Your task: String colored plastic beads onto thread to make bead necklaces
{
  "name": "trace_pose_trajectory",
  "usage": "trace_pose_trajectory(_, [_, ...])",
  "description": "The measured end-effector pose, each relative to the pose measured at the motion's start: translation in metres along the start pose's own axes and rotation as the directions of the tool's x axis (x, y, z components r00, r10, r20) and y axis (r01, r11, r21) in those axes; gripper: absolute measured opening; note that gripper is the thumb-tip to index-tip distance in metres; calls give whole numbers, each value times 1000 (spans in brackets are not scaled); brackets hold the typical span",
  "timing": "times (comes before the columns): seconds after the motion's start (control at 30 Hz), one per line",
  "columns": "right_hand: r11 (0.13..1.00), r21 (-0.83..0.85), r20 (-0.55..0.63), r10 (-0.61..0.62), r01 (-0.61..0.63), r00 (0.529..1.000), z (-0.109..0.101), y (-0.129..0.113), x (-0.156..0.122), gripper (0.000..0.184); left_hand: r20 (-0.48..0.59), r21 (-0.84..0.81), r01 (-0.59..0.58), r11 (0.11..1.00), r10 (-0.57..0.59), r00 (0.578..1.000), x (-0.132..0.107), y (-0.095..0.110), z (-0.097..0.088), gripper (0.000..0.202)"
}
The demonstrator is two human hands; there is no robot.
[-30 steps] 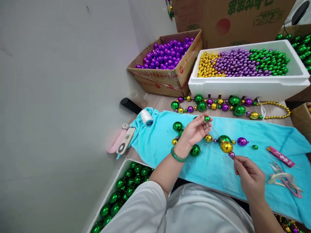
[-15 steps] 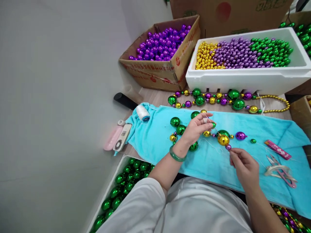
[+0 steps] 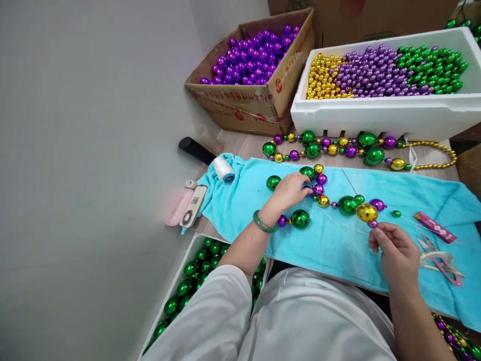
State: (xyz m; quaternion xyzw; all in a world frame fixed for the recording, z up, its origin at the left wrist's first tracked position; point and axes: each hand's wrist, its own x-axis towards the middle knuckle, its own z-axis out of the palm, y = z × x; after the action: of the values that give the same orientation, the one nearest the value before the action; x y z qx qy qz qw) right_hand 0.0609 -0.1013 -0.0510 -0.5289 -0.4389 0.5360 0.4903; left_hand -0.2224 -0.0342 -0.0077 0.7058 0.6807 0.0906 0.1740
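Note:
My right hand (image 3: 396,250) is closed in a pinch just below a small purple bead (image 3: 372,224). Above that bead, a large gold bead (image 3: 367,212) and a small green bead (image 3: 359,199) line up on a thin needle (image 3: 348,180), whose bare end points up and left. Over the bead strand on the towel, my left hand (image 3: 289,193) has its thumb and fingers apart beside a purple bead (image 3: 318,189). Large green beads (image 3: 300,219) lie around it. White thread (image 3: 340,225) loops across the turquoise towel (image 3: 240,200).
A finished-looking bead necklace (image 3: 374,156) lies behind the towel. Further back stand a carton of purple beads (image 3: 233,105) and a white foam box (image 3: 376,113). Scissors (image 3: 447,271) and a pink packet (image 3: 435,227) are at right; a thread spool (image 3: 224,169) is at left.
My left hand has left the needle's upper end and moved left and down onto the strand. The small green bead now sits lower, against the gold one. My right hand has shifted right.

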Motion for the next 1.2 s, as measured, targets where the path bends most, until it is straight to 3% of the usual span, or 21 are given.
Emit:
trace_pose_trajectory(0.1, [1000, 9, -19, 0, 0, 1000, -1, 0, 0, 13, 56, 61, -52, 997, 48, 997, 1, 11, 11, 32])
trace_pose_trajectory(0.37, [1000, 2, -25, -7, 7, 1000, -2, -3, 1, 13, 147, 240, -49, 970, 13, 989, 14, 44, 32, 33])
trace_pose_trajectory(0.47, [1000, -11, -26, -6, 6, 1000, -2, -2, 1, 14, 137, 158, -21, 987, -1, 991, 19, 43, 39, 35])
trace_pose_trajectory(0.57, [1000, -3, -27, -1, 1, 1000, -3, 1, 0, 14, 2, -144, -35, 989, 35, 999, 22, 37, 43, 35])
trace_pose_trajectory(0.63, [1000, 11, -33, 4, -4, 999, -4, 1, -1, 14, -92, -490, -64, 870, 21, 995, 20, 34, 41, 37])
trace_pose_trajectory(0.67, [1000, 13, -36, 4, -3, 999, -4, 1, -2, 14, -105, -673, -69, 737, -3, 994, 18, 33, 39, 39])
trace_pose_trajectory(0.73, [1000, -2, -31, 2, -2, 1000, -3, -1, -4, 14, -52, -933, -34, 359, -42, 998, 12, 31, 33, 42])
trace_pose_trajectory(0.8, [1000, -27, -16, -5, 4, 1000, -2, -3, -5, 14, 19, -1000, 19, 10, -46, 999, 5, 30, 26, 44])
trace_pose_trajectory(0.87, [999, -49, 5, -10, 10, 1000, 0, -5, -7, 14, 67, -982, 56, -181, -53, 996, -1, 28, 20, 46])
trace_pose_trajectory(0.93, [998, -63, 23, -17, 19, 1000, 2, -6, -8, 14, 88, -965, 65, -256, -76, 993, -4, 26, 17, 49])
trace_pose_trajectory(1.03, [997, -69, 26, -31, 33, 999, 4, -6, -9, 14, 76, -955, 50, -291, -81, 994, -7, 25, 15, 49])
trace_pose_trajectory(1.2, [995, -83, 43, -50, 53, 998, 5, -8, -11, 13, 5, -969, -12, -246, -66, 998, -8, 27, 13, 45])
